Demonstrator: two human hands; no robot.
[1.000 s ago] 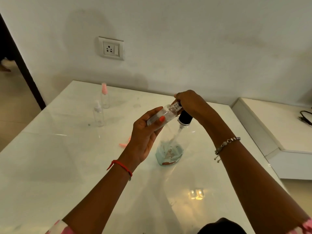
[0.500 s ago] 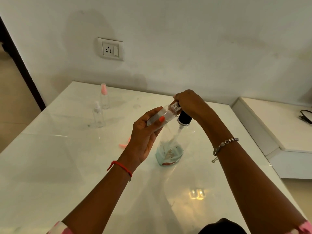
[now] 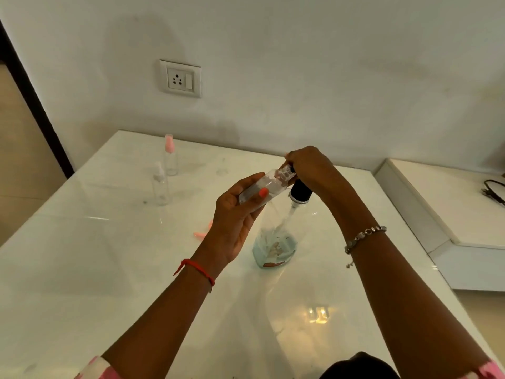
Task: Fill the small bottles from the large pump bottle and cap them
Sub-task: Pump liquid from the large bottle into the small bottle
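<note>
I see almost nothing moved: left hand (image 3: 232, 222) grips the tilted bottle (image 3: 262, 187) against the pump (image 3: 300, 191); right hand (image 3: 308, 165) stays curled over its head.

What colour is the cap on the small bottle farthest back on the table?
Pink; the cap shows clearly in the head view.

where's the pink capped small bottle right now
In the head view the pink-capped bottle stands upright on the table, far left, just behind the clear-capped bottle, below the wall socket.
</note>
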